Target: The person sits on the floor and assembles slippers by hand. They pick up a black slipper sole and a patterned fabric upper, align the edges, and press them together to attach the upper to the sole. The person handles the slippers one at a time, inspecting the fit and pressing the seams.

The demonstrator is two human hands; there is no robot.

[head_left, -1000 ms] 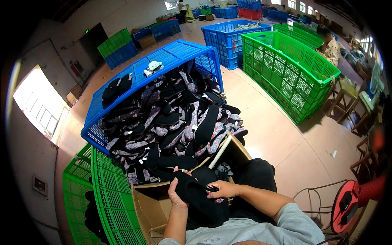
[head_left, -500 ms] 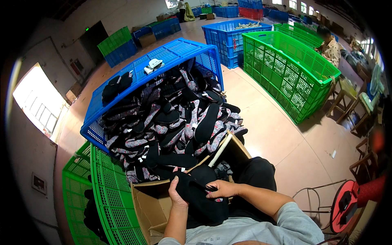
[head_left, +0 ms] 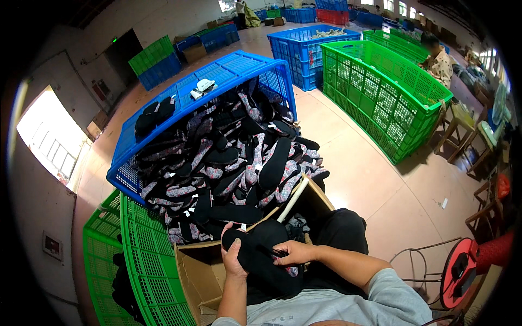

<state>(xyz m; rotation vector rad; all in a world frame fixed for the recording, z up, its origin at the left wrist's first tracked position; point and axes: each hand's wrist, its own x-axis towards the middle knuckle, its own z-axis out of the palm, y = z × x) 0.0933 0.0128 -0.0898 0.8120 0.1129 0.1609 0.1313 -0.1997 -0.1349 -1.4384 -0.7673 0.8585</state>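
Observation:
Over my lap, my left hand [head_left: 232, 262] grips a black-soled slipper [head_left: 260, 262] by its edge, the thumb lying on the sole. A bit of pink floral fabric shows on the slipper's right side. My right hand [head_left: 296, 253] is closed at that side, fingers bent against the slipper. Something small and dark shows at its fingertips, too unclear to name. Just ahead, a heap of slippers [head_left: 274, 163] with black soles, floral linings and small white tags spills from a tipped blue crate [head_left: 204, 68].
An open cardboard box [head_left: 190, 271] with a pale rod [head_left: 293, 200] across it stands against my legs. Green crates [head_left: 147, 261] are at the left, another green crate [head_left: 375, 103] ahead right. A red round-faced device [head_left: 459, 274] and wooden stools [head_left: 459, 127] are at the right.
My left hand has shifted slightly left and up on the slipper, and the slipper has turned so more of its flat sole shows. My right hand stays nearly in place.

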